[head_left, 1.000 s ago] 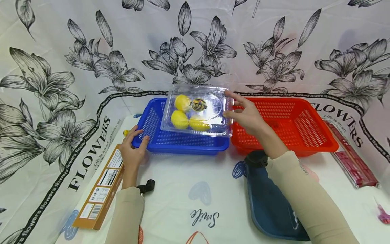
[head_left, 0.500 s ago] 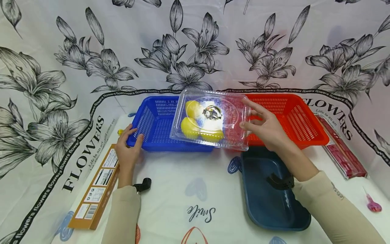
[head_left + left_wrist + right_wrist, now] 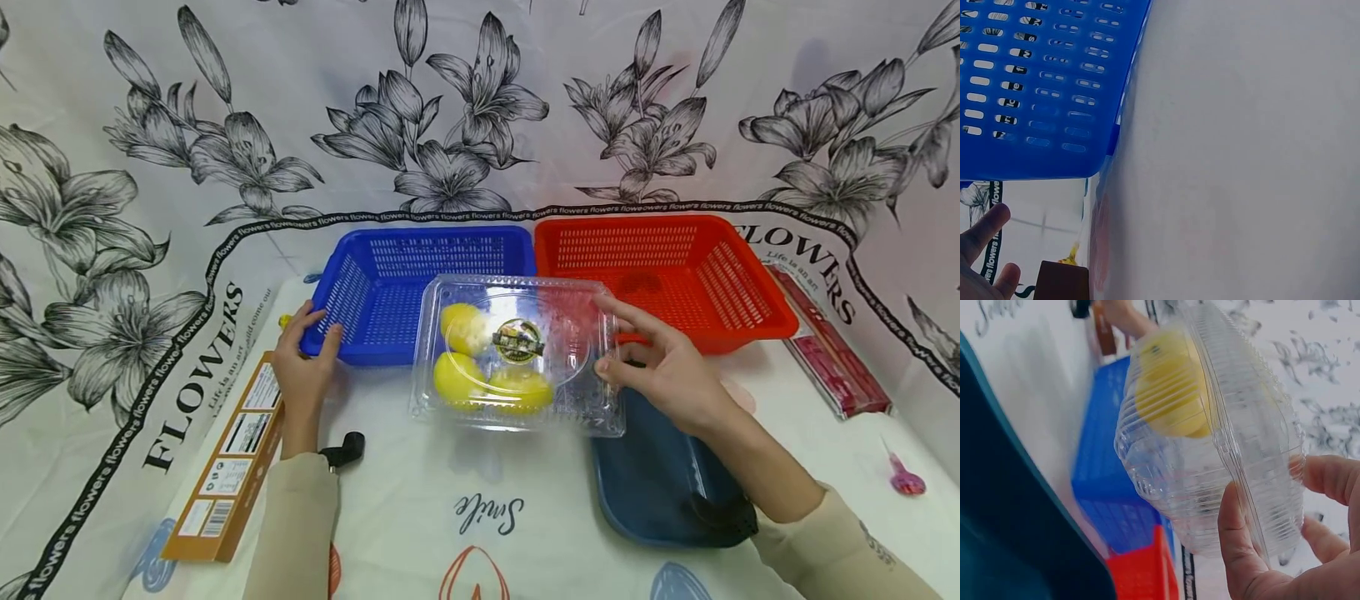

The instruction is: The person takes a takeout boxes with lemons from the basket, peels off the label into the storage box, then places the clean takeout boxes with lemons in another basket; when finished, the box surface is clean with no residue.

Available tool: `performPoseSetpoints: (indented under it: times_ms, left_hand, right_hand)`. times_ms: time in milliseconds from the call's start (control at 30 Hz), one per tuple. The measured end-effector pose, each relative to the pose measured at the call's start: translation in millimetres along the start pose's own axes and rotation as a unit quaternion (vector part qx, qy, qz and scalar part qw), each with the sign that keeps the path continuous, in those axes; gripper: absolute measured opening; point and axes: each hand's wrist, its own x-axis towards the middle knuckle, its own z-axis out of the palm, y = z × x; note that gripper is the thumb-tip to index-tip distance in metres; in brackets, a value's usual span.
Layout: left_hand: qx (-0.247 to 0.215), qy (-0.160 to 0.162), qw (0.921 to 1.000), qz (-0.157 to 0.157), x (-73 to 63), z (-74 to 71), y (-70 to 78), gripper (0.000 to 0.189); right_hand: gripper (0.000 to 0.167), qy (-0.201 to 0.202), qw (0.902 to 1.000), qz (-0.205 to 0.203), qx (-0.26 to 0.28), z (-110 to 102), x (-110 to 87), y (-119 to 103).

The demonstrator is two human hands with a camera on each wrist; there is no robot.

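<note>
My right hand pinches the right end of a clear plastic clamshell box, thumb on one side and fingers on the other. Through its lid show three yellow lemons, gathered at the left end, and a round dark label. The box is held in the air, overlapping the front of the blue basket in the head view. At that basket's left corner is my left hand, thumb and fingers spread. In the left wrist view its fingertips show just below the blue rim, holding nothing.
A red basket stands right of the blue one. The dark blue tray lies below my right forearm. A long brown box lies at left; red packets and a small pink item are at right.
My right hand has brought the clamshell box from above the blue basket toward me and slightly right. My left hand stays at the basket's corner, while the head view has shifted a little.
</note>
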Motion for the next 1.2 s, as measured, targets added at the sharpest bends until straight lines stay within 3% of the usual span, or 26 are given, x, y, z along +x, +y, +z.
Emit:
performPoseSetpoints:
  times_ms: [267,533,867,1067,1200]
  left_hand:
    - [0.003,0.000,1.0000,-0.007,-0.2,-1.0,-3.5,0.039]
    - [-0.003,-0.002,1.0000,-0.008,-1.5,-1.6,-3.0,0.039]
    - [0.000,-0.001,1.0000,-0.007,0.4,-1.1,-2.9,0.040]
    - [-0.005,0.004,0.9999,0.012,1.3,-0.5,-1.2,0.039]
    - [-0.003,0.003,0.9999,0.011,1.4,-0.2,-0.9,0.039]
  right_hand:
    - [0.073,-0.028,0.9995,-0.004,-0.011,21.5,-17.3,14.0]
    - [0.072,-0.048,0.9987,0.019,-0.001,40.1,-23.3,29.5]
    - [0.071,-0.052,0.9957,0.070,-0.032,57.9,-14.2,45.7]
    - [0.072,-0.055,0.9914,0.112,-0.039,65.7,-7.9,46.0]
    - [0.072,-0.063,0.9882,0.120,-0.071,65.5,-5.7,43.5]
